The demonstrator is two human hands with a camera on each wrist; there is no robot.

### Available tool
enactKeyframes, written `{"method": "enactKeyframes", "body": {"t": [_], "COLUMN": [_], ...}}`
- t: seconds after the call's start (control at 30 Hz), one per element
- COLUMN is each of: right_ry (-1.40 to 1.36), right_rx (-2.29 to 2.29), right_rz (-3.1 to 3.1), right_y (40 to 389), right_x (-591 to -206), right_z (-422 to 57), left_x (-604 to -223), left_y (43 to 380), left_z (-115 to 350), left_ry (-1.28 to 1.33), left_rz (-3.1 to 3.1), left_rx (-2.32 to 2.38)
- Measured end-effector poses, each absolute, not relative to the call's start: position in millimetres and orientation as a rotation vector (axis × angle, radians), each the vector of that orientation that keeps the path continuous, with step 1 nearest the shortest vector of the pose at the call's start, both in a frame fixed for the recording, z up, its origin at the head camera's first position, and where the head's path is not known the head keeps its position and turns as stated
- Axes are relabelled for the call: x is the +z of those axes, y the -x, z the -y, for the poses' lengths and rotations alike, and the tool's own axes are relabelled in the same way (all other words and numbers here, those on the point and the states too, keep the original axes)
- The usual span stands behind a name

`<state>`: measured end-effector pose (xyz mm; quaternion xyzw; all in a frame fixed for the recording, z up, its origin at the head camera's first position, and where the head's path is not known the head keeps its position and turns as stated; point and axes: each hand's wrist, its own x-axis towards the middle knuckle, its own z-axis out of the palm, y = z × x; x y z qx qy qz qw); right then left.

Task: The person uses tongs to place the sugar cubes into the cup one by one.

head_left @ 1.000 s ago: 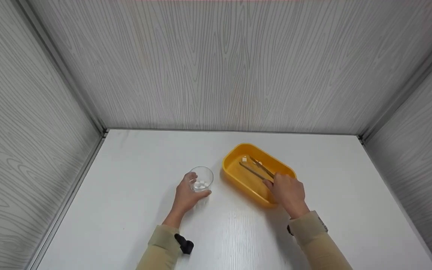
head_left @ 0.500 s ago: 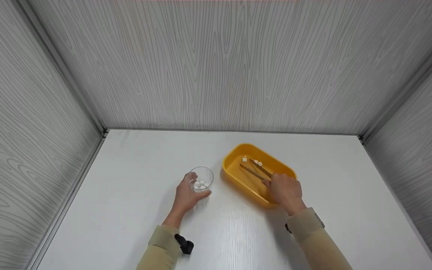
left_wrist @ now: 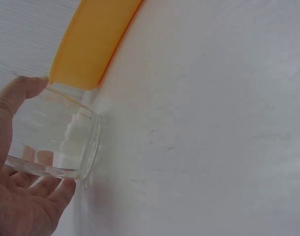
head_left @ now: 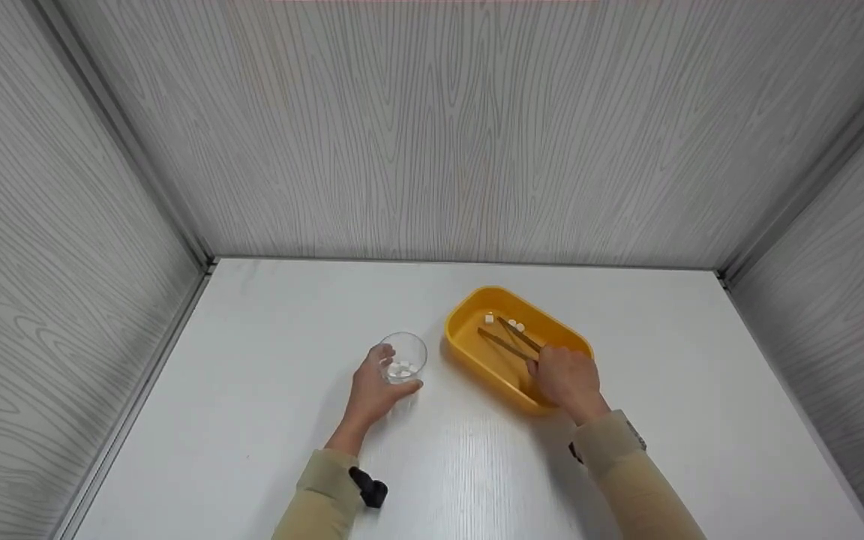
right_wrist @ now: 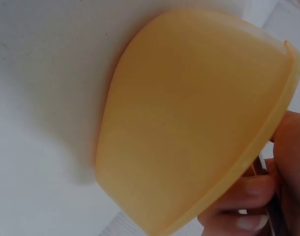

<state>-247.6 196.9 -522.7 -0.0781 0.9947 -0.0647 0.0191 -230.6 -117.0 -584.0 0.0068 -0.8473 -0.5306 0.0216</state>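
Observation:
My left hand (head_left: pixel 372 384) is curled around a clear drinking glass (head_left: pixel 409 351), thumb on one side and fingers on the other. Several white cubes (left_wrist: pixel 75 133) lie at the glass's bottom, seen through its side in the left wrist view. My right hand (head_left: pixel 568 375) grips metal tongs (head_left: pixel 505 345) over the near right end of a yellow tray (head_left: pixel 488 376). The tongs' arms stand apart, their tips low inside the tray. Close to the tips lie a white cube (head_left: pixel 489 319) and a few other white pieces (head_left: pixel 517 327). In the right wrist view the tray's wall hides most of the tongs.
A white table (head_left: pixel 289 315) carries everything, with the glass just left of the tray. Grey wood-grain panels (head_left: pixel 447 135) enclose it at the back and both sides. A black strap piece (head_left: pixel 369 487) sticks out from the left sleeve cuff.
My right hand has shifted slightly left, and the tongs' tips have come a little nearer to me, showing more of the white pieces behind them. The left hand and glass have stayed put.

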Motion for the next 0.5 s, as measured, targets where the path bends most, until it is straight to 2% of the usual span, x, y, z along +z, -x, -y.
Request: {"method": "enactKeyframes", "body": {"t": [0.5], "right_ry": [0.247], "right_rx": [-0.236], "right_rz": [-3.070], "right_y": [253.8], "right_x": [-515.0], "right_z": [-194.7], "left_x": [-583.0], "left_y": [230.5], "left_z": [117.2], "left_ry": [-0.046], "left_rz": [2.622], "left_rx": [-1.668]}}
